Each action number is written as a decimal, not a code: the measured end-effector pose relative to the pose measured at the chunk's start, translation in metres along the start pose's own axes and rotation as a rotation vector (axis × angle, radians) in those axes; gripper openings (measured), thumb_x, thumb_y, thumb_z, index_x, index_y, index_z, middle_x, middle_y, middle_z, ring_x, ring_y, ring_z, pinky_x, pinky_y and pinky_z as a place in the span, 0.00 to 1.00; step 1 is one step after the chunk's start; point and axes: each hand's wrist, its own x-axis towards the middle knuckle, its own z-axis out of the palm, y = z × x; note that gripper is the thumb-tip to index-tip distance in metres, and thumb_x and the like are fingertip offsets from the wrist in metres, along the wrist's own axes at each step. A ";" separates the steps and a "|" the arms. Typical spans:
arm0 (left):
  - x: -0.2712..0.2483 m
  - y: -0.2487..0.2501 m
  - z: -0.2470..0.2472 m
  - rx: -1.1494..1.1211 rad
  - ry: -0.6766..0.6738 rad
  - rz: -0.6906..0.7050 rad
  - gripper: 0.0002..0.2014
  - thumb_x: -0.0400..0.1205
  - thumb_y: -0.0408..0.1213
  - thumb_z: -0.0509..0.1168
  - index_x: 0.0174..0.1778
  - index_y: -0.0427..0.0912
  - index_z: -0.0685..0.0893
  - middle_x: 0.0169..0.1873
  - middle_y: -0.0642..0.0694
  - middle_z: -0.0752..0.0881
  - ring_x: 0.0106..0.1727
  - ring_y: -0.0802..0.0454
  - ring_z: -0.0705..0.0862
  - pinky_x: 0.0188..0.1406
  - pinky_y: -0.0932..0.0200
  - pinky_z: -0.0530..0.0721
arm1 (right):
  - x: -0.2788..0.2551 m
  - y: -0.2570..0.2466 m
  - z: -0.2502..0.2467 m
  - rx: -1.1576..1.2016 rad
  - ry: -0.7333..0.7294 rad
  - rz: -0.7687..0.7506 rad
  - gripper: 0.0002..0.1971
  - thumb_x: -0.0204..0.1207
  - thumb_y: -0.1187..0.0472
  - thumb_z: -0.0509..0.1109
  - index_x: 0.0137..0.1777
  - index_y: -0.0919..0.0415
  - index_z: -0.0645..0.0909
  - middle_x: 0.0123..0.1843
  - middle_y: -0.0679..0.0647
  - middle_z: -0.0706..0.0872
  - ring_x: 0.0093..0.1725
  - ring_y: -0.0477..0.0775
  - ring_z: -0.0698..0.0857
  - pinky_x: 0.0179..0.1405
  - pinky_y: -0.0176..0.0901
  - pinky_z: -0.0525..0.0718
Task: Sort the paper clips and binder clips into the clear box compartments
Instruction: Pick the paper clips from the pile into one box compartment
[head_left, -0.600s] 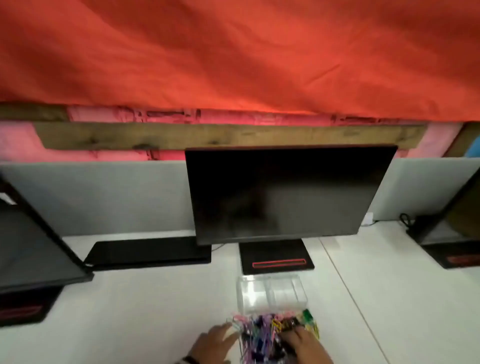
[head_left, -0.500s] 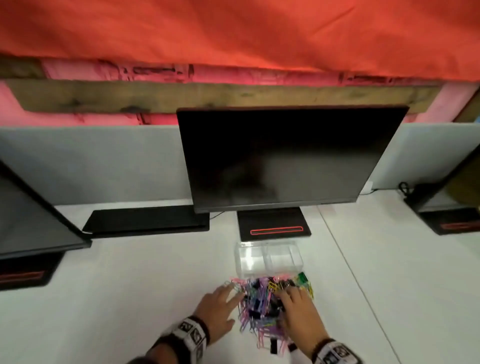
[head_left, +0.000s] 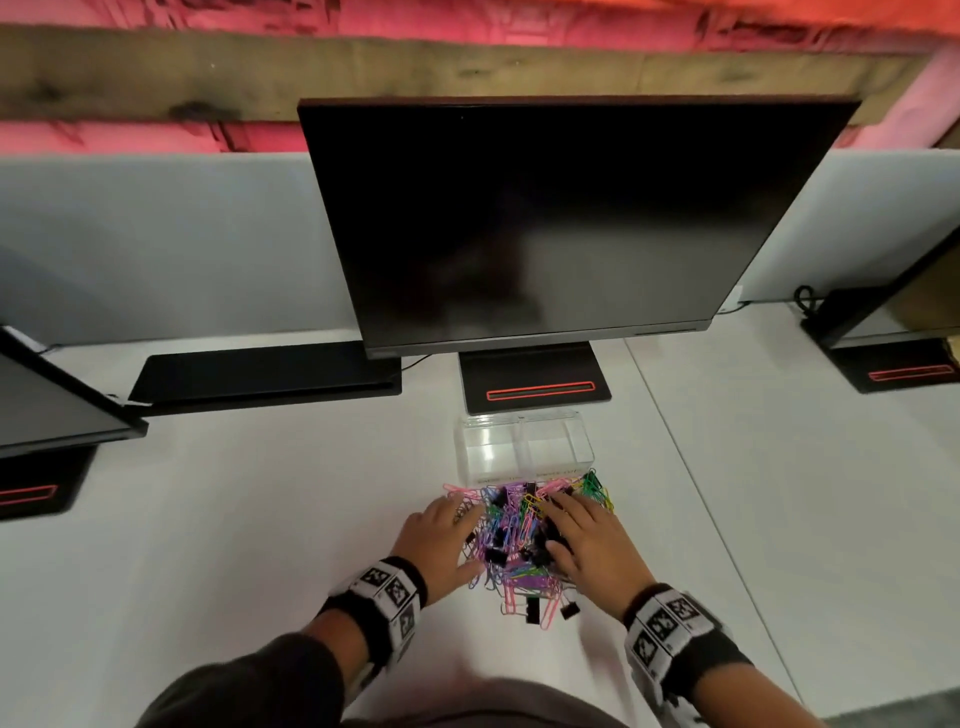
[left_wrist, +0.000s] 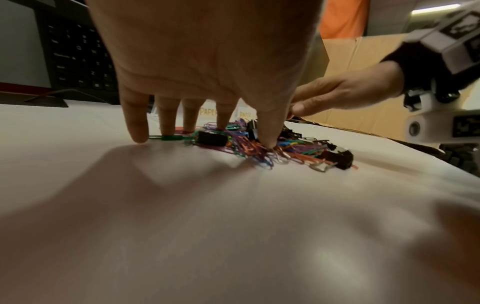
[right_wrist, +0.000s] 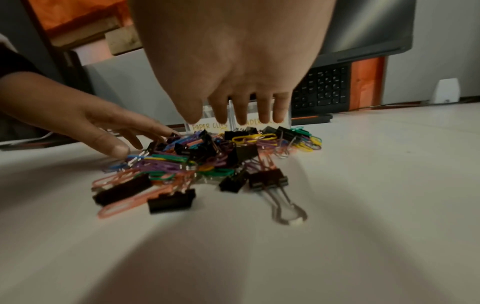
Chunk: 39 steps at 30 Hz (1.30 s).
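Observation:
A heap of coloured paper clips (head_left: 514, 540) mixed with black binder clips (right_wrist: 269, 181) lies on the white desk just in front of the clear box (head_left: 524, 447). The box has two compartments, both looking bare, with labels on its near wall (right_wrist: 207, 125). My left hand (head_left: 441, 535) rests on the heap's left edge with straight spread fingers (left_wrist: 135, 131). My right hand (head_left: 587, 535) lies flat over the heap's right side, fingers (right_wrist: 262, 115) extended and holding nothing. Part of the heap is hidden under the right hand.
A dark monitor (head_left: 545, 223) on a black stand (head_left: 535, 379) rises right behind the box. A black keyboard (head_left: 265, 374) lies at the back left. More monitors stand at the far left (head_left: 47, 405) and far right (head_left: 893, 332). A cardboard box (left_wrist: 363, 82) stands to the right.
The head view has tilted down, bringing both wrists and forearms into sight. Both hands stay on the heap of clips, spread slightly wider over it.

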 end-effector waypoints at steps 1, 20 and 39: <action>0.001 0.003 0.002 0.006 -0.030 -0.013 0.34 0.82 0.53 0.56 0.82 0.52 0.50 0.84 0.43 0.50 0.84 0.43 0.51 0.80 0.43 0.58 | 0.002 0.001 0.002 -0.027 -0.046 0.006 0.25 0.80 0.44 0.46 0.64 0.50 0.80 0.63 0.49 0.87 0.60 0.56 0.86 0.53 0.50 0.88; 0.016 0.039 0.004 -0.042 0.089 -0.095 0.31 0.81 0.50 0.60 0.79 0.47 0.61 0.74 0.43 0.68 0.73 0.43 0.69 0.71 0.47 0.72 | 0.022 0.009 -0.007 -0.092 -0.229 -0.093 0.31 0.77 0.53 0.62 0.79 0.53 0.58 0.81 0.52 0.62 0.78 0.56 0.62 0.77 0.55 0.62; 0.026 0.034 -0.008 -0.370 0.096 -0.172 0.17 0.81 0.34 0.61 0.66 0.44 0.77 0.62 0.41 0.83 0.62 0.43 0.81 0.60 0.53 0.78 | 0.051 0.008 -0.010 -0.193 -0.243 -0.235 0.17 0.82 0.57 0.56 0.70 0.57 0.72 0.66 0.57 0.78 0.65 0.61 0.79 0.63 0.52 0.72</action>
